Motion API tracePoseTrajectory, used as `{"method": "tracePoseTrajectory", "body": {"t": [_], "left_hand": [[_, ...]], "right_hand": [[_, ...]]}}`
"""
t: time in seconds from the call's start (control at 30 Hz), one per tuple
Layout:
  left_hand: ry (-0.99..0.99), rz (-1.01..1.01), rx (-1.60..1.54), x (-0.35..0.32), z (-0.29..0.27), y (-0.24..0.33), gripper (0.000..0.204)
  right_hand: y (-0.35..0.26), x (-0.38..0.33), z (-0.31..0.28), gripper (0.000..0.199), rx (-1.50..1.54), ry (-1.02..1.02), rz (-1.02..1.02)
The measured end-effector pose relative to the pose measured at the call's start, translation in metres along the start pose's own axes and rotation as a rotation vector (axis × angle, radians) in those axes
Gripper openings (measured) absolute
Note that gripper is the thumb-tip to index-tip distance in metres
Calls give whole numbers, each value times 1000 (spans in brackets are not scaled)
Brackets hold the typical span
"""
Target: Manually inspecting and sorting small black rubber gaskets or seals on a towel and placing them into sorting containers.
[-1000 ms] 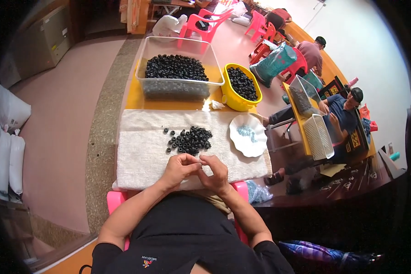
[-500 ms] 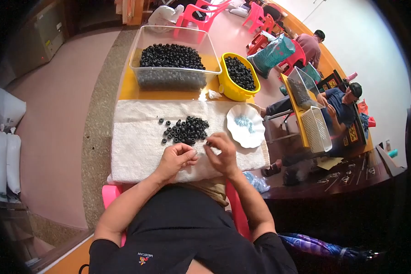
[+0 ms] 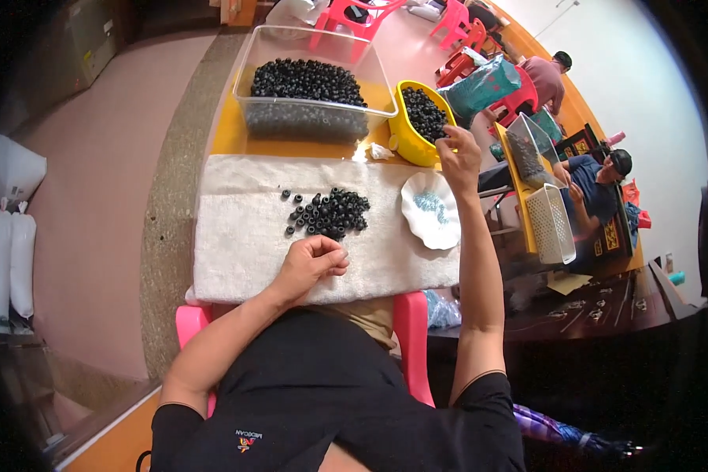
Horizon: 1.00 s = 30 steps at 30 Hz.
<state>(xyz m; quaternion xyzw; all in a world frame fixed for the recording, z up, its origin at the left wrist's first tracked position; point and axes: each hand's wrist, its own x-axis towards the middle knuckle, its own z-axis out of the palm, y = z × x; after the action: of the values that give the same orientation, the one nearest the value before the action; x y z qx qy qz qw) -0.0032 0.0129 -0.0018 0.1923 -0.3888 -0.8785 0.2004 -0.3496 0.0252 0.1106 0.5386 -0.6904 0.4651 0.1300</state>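
A loose pile of small black ring-shaped pieces (image 3: 334,211) lies on the white towel (image 3: 236,263) in front of me. Just below the pile is my left hand (image 3: 316,263), its thumb and fingertips pinched together; anything between them is too small to make out. My right hand (image 3: 459,155) reaches far forward, fingers curled at the right rim of the yellow tub (image 3: 403,130), which holds more black pieces (image 3: 423,114). What its fingertips hold, if anything, is unclear. Left of that forearm sits a white scalloped dish (image 3: 417,230) with tiny pale-blue bits (image 3: 430,206).
Behind the towel stands a large clear bin (image 3: 315,110) of black pieces, with a crumpled white tissue (image 3: 380,151) beside it. To the right, another person (image 3: 586,189) sits at a table with a white perforated basket (image 3: 551,224). White sacks (image 3: 12,259) stand at left.
My right hand has moved from beside the pile, forward and right, to the yellow tub's rim. My left hand stays pinched near the pile. The view has shifted slightly.
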Motion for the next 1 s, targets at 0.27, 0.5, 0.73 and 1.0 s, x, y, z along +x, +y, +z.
{"method": "tracePoseTrajectory", "body": {"t": [0.27,0.5,0.73,1.0], "left_hand": [[7,13,27,1,1,3,12],[-7,21,30,0,2,1,12],[-5,11,30,1,-1,-1,11],[-7,16,14,2,-1,-1,11]], "right_hand": [[-68,-101,15,16,97,-557,207],[-83,-133,26,25,36,-615,94],[-93,-137,31,23,-55,-673,103],[-87,-146,39,20,-211,-579,-74]]}}
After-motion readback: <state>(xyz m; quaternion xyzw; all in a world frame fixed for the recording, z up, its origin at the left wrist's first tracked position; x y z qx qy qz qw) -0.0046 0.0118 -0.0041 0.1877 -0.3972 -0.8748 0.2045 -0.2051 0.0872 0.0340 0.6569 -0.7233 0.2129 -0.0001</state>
